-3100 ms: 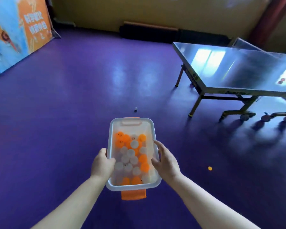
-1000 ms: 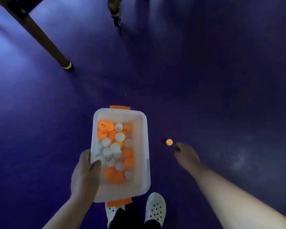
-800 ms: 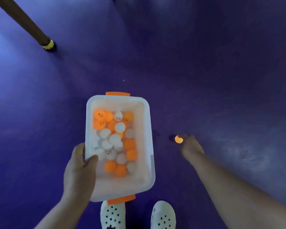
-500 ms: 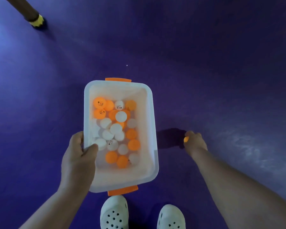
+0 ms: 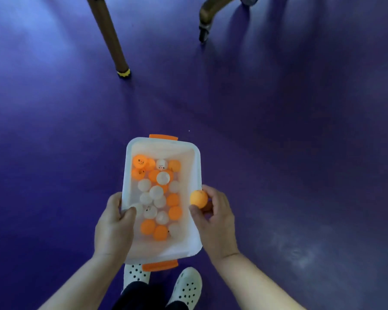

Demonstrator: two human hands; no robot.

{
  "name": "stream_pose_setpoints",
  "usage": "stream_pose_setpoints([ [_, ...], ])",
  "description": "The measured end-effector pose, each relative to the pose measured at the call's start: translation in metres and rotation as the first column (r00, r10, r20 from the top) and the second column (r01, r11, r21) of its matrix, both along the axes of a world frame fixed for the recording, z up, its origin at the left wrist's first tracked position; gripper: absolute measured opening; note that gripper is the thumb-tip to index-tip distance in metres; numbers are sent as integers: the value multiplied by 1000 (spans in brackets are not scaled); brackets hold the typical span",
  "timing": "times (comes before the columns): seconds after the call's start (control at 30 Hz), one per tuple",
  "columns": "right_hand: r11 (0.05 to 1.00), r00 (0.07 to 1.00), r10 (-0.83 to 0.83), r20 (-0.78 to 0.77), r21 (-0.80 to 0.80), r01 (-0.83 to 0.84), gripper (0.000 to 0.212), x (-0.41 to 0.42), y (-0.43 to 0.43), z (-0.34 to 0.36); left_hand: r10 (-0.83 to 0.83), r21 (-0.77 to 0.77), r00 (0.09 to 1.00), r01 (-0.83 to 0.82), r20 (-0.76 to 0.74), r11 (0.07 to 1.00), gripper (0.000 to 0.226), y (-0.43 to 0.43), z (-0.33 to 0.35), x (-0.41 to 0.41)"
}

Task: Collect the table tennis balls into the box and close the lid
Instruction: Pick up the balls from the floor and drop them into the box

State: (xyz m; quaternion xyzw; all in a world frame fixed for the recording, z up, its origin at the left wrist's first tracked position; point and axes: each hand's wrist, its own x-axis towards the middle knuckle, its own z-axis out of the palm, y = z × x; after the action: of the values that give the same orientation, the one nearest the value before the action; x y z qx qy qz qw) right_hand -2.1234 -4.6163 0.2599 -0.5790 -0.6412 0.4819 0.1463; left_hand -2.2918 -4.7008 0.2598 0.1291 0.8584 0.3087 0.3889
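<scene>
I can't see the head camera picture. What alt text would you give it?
A person's right hand holds an orange ball at the rim of an open white box of orange and white balls, which the left hand grips. Below are white clogs on a purple floor; a table leg stands beyond.

The floor (image 5: 278,130) is purple and shiny. A brown table leg (image 5: 108,34) stands on it, with a wheel (image 5: 203,34) to its right.

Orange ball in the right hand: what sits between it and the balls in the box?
Head view: only the box's white right wall separates the orange ball from them.
</scene>
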Motion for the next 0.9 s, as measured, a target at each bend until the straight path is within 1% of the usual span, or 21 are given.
stream_pose_setpoints([
  [0.03,998,998,62,2,-13,-62,45,-6,-1,22,16,15,1000,-16,0,1000,15,-5,20,-2],
  [0.1,992,992,126,4,-19,-126,45,-15,-1,67,49,51,999,-49,1,997,16,-15,61,-7],
  [0.27,960,971,219,92,155,-232,35,-39,-7,174,154,120,988,-153,7,981,21,-55,157,-34],
  [0.43,925,944,289,158,209,-318,36,-82,-36,244,270,175,963,-267,11,948,19,-118,224,-70],
  [0.57,900,913,373,166,175,-399,35,-146,-74,274,402,183,916,-397,14,899,18,-178,250,-114],
  [0.7,867,876,456,158,144,-477,32,-234,-125,285,520,144,853,-519,37,842,21,-244,256,-172],
  [0.83,835,837,524,159,97,-541,26,-337,-189,284,605,109,795,-605,34,789,27,-318,253,-249],
  [0.9,832,832,535,148,79,-549,25,-375,-213,283,620,97,784,-619,22,780,28,-343,255,-277],
])
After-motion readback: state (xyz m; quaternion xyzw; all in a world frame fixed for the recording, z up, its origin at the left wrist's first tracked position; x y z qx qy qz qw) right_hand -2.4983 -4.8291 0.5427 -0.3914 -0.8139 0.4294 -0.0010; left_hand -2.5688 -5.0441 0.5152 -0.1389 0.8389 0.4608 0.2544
